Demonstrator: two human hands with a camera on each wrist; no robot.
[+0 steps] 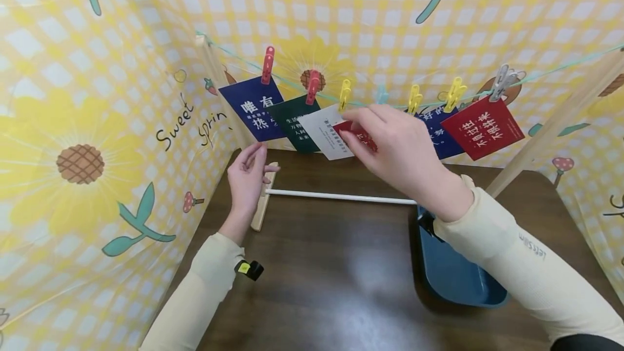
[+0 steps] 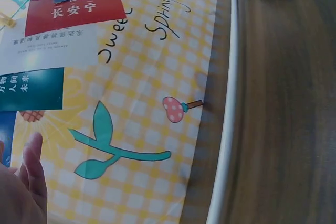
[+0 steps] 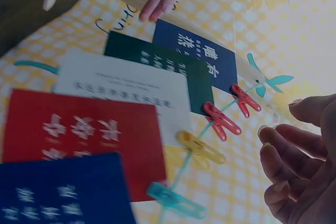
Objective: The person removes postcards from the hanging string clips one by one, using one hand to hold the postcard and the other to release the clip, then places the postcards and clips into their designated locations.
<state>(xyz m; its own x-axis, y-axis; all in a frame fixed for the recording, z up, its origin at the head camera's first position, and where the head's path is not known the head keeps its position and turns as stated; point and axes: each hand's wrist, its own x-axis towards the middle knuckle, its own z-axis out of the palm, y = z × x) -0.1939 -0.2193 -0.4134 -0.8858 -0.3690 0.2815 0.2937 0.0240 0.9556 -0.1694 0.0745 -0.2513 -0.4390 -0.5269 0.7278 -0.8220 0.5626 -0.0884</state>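
My right hand (image 1: 404, 150) is empty, its fingers loosely bent in front of the line, with a gap between thumb and fingertips. My left hand (image 1: 247, 175) is relaxed too and holds nothing; it sits just below the dark blue card (image 1: 251, 110), and I cannot tell whether a fingertip touches it. In the left wrist view that hand is cut off at the corner.

Behind my right hand, most of the middle red card (image 1: 372, 142) is hidden from above; the right wrist view shows more of it, overlapped by another blue card (image 3: 63, 195). The light-blue clothespin (image 1: 382, 94) peeks out just above my knuckles, its lower part covered. Left of my right fingertips hang the white card (image 1: 322, 131) and the dark green card (image 1: 294, 123), partly overlapped, their small print hard to read. Right of that hand, past the partly covered blue card, hangs the outer red card (image 1: 482, 129) under a grey clothespin (image 1: 501, 83).

Below my right wrist, my forearm blocks part of the blue tray (image 1: 436, 264). The white rod (image 1: 341, 197) runs below and between my hands, its right end meeting the tray in view.
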